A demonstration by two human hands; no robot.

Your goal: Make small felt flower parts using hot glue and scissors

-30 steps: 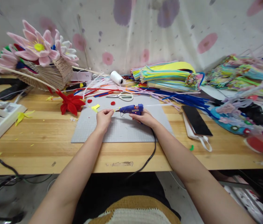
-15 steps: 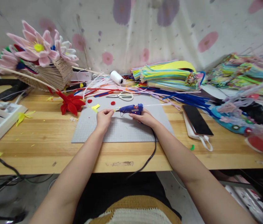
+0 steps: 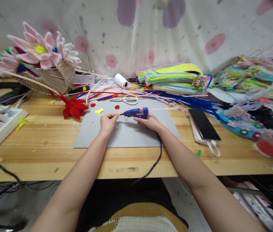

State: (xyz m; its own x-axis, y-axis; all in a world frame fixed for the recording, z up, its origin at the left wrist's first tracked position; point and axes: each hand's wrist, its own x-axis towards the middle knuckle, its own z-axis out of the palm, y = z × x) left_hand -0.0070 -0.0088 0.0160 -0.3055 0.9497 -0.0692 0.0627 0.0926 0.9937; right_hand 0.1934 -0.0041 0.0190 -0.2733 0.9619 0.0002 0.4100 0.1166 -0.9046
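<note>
My right hand [image 3: 149, 121] is wrapped round the handle of a blue glue gun [image 3: 135, 112], whose nozzle points left. A clear glue stick [image 3: 162, 109] sticks out of its back, and a black cord hangs from it. My left hand [image 3: 109, 122] pinches something small at the nozzle tip; a bit of yellow shows there, but its kind is hidden by the fingers. Both hands are over a grey cutting mat [image 3: 90, 138]. On the mat lie scissors [image 3: 130, 100], two red discs [image 3: 117, 107] and a yellow scrap [image 3: 99, 111].
A red fuzzy flower [image 3: 74, 108] lies left of the mat. Behind stand a basket [image 3: 54, 79] of pink flowers, a thread spool [image 3: 121, 80] and bundled pipe cleaners [image 3: 175, 79]. At right are a phone [image 3: 204, 124] and a decorated blue item [image 3: 235, 124]; a white power strip [image 3: 4, 129] sits left.
</note>
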